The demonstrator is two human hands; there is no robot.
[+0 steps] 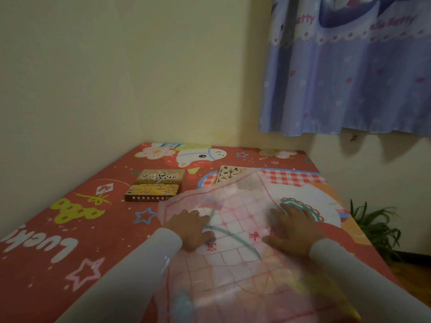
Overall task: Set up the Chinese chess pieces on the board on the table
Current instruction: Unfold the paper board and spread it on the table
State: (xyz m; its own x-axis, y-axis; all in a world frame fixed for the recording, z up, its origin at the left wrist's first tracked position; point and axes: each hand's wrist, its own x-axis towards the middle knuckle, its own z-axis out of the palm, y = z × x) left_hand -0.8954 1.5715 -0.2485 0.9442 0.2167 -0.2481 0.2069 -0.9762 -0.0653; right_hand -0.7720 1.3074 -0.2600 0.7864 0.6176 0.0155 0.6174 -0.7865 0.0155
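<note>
My left fingers (198,216) lie spread and flat, pressing the translucent board sheet (233,259) near its middle; my left hand (190,229) holds nothing. My right fingers (285,210) are likewise extended and splayed, pressing the sheet's right side under my right hand (295,229). Both wrists emerge from white sleeves (354,273). The sheet, printed with a red grid, lies on the red patterned worktop (70,220), its far corner lifted and overlapping the open tray of chess pieces (229,174), where round pale discs sit in rows. Left of the tray, apart from it, rests the box lid (155,184). A blue curtain (349,78) hangs at upper right; a green plant (377,227) stands beyond the worktop's right edge.
</note>
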